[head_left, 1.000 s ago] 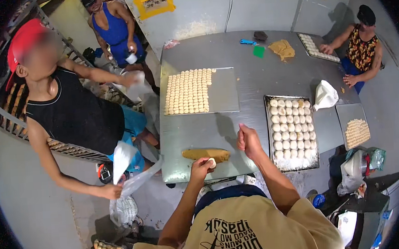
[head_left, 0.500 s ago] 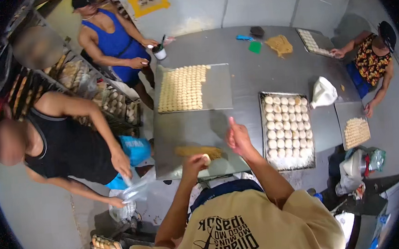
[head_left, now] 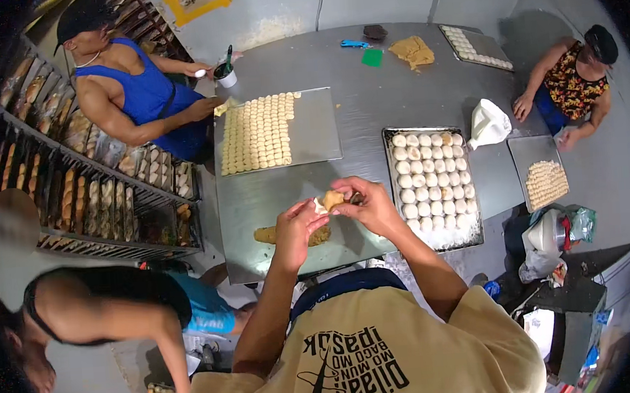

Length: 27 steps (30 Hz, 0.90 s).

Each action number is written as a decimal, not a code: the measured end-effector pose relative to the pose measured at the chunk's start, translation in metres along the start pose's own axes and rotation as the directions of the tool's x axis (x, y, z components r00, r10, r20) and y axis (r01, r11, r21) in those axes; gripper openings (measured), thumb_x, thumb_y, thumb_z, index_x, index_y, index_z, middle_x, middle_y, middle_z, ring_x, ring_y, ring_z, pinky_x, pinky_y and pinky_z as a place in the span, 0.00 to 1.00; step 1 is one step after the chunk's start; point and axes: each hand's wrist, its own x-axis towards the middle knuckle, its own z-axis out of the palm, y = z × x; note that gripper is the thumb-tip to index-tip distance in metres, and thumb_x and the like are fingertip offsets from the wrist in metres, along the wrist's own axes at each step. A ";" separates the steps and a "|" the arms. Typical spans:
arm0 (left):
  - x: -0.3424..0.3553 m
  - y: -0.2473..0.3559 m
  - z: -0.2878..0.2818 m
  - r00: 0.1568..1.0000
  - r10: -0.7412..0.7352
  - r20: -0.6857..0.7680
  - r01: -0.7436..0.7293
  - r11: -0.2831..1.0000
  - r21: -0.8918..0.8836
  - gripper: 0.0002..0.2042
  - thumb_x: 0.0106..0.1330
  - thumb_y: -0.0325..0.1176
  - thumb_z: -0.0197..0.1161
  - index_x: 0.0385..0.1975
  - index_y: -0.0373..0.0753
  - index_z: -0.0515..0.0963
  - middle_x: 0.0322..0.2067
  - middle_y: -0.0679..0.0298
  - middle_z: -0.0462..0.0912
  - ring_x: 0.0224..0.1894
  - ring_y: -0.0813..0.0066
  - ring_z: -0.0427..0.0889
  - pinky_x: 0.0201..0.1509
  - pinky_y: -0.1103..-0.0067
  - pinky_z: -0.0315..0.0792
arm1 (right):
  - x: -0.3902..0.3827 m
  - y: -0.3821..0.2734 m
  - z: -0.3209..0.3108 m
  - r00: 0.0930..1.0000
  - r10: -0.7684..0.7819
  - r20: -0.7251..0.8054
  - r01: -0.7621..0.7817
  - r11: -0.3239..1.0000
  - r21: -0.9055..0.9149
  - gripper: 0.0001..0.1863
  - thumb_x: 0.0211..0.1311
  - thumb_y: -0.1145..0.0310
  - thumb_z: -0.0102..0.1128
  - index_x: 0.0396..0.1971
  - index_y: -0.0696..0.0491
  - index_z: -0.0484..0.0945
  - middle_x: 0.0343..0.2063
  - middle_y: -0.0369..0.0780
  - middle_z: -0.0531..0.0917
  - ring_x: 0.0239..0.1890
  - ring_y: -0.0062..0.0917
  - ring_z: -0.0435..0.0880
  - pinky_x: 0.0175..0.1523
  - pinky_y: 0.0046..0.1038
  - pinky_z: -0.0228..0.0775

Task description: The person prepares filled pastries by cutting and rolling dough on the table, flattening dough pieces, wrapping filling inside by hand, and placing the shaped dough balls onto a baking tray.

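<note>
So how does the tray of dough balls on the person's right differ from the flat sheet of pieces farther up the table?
The tray of dough balls has a raised rim and holds pale, round balls that fill it. The flat sheet has no visible rim; its pieces are yellower and smaller and cover only its left part. Both are metal, lie on the grey table and carry their pieces in neat rows.

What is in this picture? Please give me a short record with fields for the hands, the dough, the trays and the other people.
left hand: raised over the table, fingers on a small dough piece
right hand: pinching the same dough piece from the other side
dough log: lies on the steel table, just under the hands
tray of white dough balls: to the right of the hands, nearly full
sheet of flat dough pieces: farther away, in rows
other people: three, one in a blue top at the table's far left corner
</note>
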 end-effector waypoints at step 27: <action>-0.014 -0.003 -0.125 0.999 0.030 0.027 -0.028 0.998 -0.048 0.18 0.79 0.27 0.67 0.64 0.26 0.78 0.56 0.50 0.87 0.56 0.58 0.90 0.66 0.65 0.85 | 0.068 0.191 0.119 0.985 0.161 -0.065 -0.173 0.901 -0.398 0.27 0.57 0.69 0.85 0.55 0.62 0.84 0.33 0.42 0.92 0.37 0.28 0.92 0.46 0.33 0.86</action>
